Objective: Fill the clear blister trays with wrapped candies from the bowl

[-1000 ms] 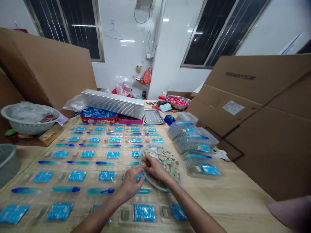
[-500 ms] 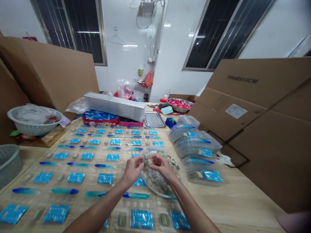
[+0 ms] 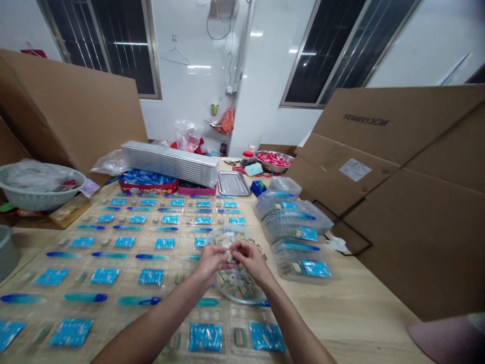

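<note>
Both my hands meet above a clear plastic bowl (image 3: 248,299) full of small striped packets. My left hand (image 3: 210,263) and my right hand (image 3: 248,260) pinch a few of these small packets (image 3: 229,256) between their fingertips, fingers closed. Under my forearms lie clear blister trays (image 3: 113,263) covering the table, each pocket holding a blue sachet, a blue pen or a small striped packet. The nearest blue sachet (image 3: 205,336) lies just below my wrists.
A pile of filled clear trays (image 3: 293,232) stands right of the bowl. At the back are a stack of metal trays (image 3: 170,163), a red tin of blue items (image 3: 147,181), and a metal bowl (image 3: 273,161). Cardboard sheets (image 3: 409,192) lean on both sides. A white basket (image 3: 38,187) sits left.
My hands rose out of the bowl with small packets and came together above it. The view shifted slightly.
</note>
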A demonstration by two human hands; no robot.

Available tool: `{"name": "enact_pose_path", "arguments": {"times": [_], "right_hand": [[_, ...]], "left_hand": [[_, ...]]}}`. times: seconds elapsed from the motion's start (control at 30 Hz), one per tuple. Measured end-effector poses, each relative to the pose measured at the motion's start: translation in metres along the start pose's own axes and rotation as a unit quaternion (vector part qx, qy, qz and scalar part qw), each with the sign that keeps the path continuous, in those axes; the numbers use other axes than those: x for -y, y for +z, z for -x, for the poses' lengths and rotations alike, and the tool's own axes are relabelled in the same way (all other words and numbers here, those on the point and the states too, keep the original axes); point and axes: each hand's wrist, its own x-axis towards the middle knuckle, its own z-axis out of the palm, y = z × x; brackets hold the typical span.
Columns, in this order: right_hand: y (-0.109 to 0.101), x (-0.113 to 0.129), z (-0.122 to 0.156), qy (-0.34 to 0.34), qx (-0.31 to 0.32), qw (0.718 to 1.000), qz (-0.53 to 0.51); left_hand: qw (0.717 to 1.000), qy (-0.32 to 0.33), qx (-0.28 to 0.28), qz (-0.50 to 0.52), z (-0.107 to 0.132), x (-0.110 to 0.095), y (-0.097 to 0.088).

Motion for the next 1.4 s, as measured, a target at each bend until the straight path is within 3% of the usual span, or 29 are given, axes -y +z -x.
{"name": "enact_pose_path", "arguments": {"times": [0.37, 0.53, 0.63, 0.73, 0.87, 1.0, 1.13, 1.4], "right_hand": [[-0.006, -0.001, 0.007, -0.02, -0.139, 0.986, -0.088], [-0.007, -0.004, 0.008, -0.017, -0.049, 0.999, 0.002], [-0.009, -0.003, 0.009, -0.052, -0.055, 0.991, 0.112], [-0.016, 0.004, 0.011, -0.092, -0.009, 0.977, 0.191], [-0.025, 0.017, 0.012, -0.164, 0.097, 0.931, 0.311], [-0.024, 0.024, 0.011, -0.156, 0.153, 0.877, 0.427], [-0.02, 0.025, 0.011, -0.149, 0.17, 0.854, 0.469], [-0.021, 0.03, 0.017, -0.146, 0.164, 0.862, 0.456]], "left_hand": [[0.998, 0.004, -0.052, 0.043, -0.003, 0.003, 0.009], [0.998, -0.004, -0.041, 0.055, -0.006, 0.003, 0.011], [0.999, -0.004, -0.031, 0.035, -0.006, 0.004, 0.01], [0.999, -0.031, -0.034, -0.012, -0.005, 0.002, 0.01], [0.994, -0.082, -0.028, -0.072, -0.002, -0.005, 0.011], [0.989, -0.109, 0.005, -0.104, -0.001, -0.007, 0.012], [0.988, -0.106, 0.021, -0.108, -0.001, -0.005, 0.012], [0.988, -0.103, 0.021, -0.11, 0.002, -0.002, 0.017]]}}
